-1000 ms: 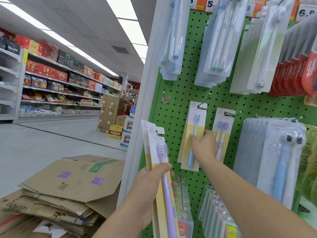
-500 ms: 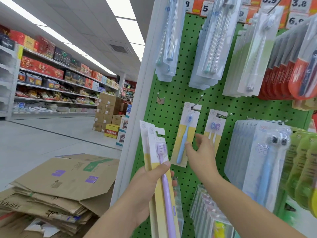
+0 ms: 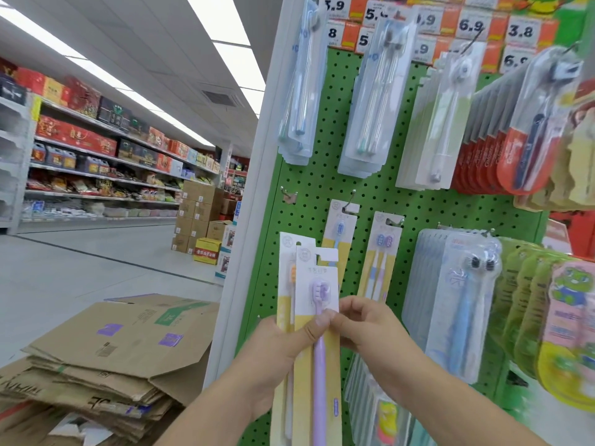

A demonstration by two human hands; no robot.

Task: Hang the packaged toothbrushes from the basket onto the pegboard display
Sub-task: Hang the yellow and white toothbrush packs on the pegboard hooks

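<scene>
Toothbrush packs (image 3: 317, 317) stand upright before the pegboard's (image 3: 322, 194) left edge; your left hand (image 3: 283, 346) grips them, right hand (image 3: 370, 326) pinching the front pack's edge.

Two packaged toothbrushes stand upright and overlapped, held in front of the green pegboard (image 3: 322, 194). The front pack (image 3: 317, 284), a white-and-yellow card with a purple brush, sits under the left hand's (image 3: 283, 346) thumb, and the right hand (image 3: 370, 329) pinches its right edge from the other side. The rear pack (image 3: 286, 275), the same card with an orange brush, shows just left of it, above the left hand. Above the right hand, a matching pack with a blue brush (image 3: 339, 230) hangs on a peg, and beside it a two-brush pack (image 3: 383, 252) hangs too.
</scene>
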